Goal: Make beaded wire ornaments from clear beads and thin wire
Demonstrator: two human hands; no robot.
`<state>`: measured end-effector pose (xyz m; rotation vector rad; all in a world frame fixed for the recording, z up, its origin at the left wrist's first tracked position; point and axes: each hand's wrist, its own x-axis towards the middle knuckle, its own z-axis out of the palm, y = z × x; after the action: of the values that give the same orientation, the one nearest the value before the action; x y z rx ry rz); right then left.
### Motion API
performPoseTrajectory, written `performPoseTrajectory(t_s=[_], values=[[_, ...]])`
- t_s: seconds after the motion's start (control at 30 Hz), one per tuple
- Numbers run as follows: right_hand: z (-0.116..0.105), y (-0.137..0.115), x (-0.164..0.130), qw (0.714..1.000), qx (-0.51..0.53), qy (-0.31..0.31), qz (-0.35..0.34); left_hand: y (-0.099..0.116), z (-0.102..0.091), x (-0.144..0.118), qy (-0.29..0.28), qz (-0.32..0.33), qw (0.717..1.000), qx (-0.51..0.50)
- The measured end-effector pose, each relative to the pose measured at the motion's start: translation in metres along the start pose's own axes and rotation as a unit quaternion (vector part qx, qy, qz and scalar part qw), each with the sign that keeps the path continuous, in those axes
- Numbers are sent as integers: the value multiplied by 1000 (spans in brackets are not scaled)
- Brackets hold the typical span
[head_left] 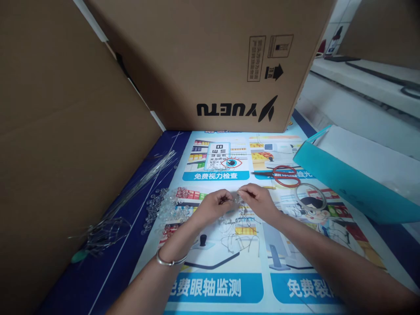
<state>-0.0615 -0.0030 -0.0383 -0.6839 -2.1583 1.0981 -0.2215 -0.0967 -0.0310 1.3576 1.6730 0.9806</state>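
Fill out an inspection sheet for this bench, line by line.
Surface: printed poster on a blue table.
Job's things: small clear piece pinched between both hands; clear beads and bent wire pieces nearby.
Clutter: red scissors, tape roll, wire bundle.
Grippers: left hand and right hand, fingers closed on the piece.
Cables: nothing seen.
Surroundings: cardboard boxes, teal bag.

I see a big cardboard box (210, 65) at back, red scissors (285, 176) & tape roll (311, 196) on the poster (226, 280), teal bag (348, 181) at right.
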Motion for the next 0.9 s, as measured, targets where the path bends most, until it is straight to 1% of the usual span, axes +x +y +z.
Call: performPoseTrajectory(t_s=[0.17, 0.27, 0.33, 0.4, 0.47, 0.53, 0.6, 0.67, 0.73, 0.83, 0.9], values=[[0, 0, 0, 1000, -6, -6, -4, -1, 2, 0, 9, 9, 1000, 8], [-2, -1, 2, 999, -30, -25, -11, -3, 4, 1, 18, 12, 1000, 6], [-6, -5, 5, 996, -75, -46, -19, -5, 4, 2, 30, 14, 999, 1], [-15, -11, 7, 985, -159, -62, -28, -8, 4, 3, 36, 13, 999, -7], [-25, -17, 7, 958, -276, -74, -35, -10, 4, 4, 34, 14, 999, -15], [-35, -21, 4, 914, -393, -88, -42, -11, 3, 4, 27, 16, 999, -22], [-43, -21, -2, 874, -472, -108, -43, -12, 3, 4, 23, 17, 999, -28], [-47, -18, -8, 847, -514, -133, -43, -12, 3, 4, 23, 14, 999, -30], [-47, -13, -12, 828, -538, -152, -51, -12, 3, 5, 26, 8, 999, -31], [-44, -8, -13, 806, -565, -156, -75, -11, 3, 5, 25, 3, 999, -31], [-42, -5, -12, 798, -575, -149, -97, -10, 3, 4, 23, 2, 999, -30]])
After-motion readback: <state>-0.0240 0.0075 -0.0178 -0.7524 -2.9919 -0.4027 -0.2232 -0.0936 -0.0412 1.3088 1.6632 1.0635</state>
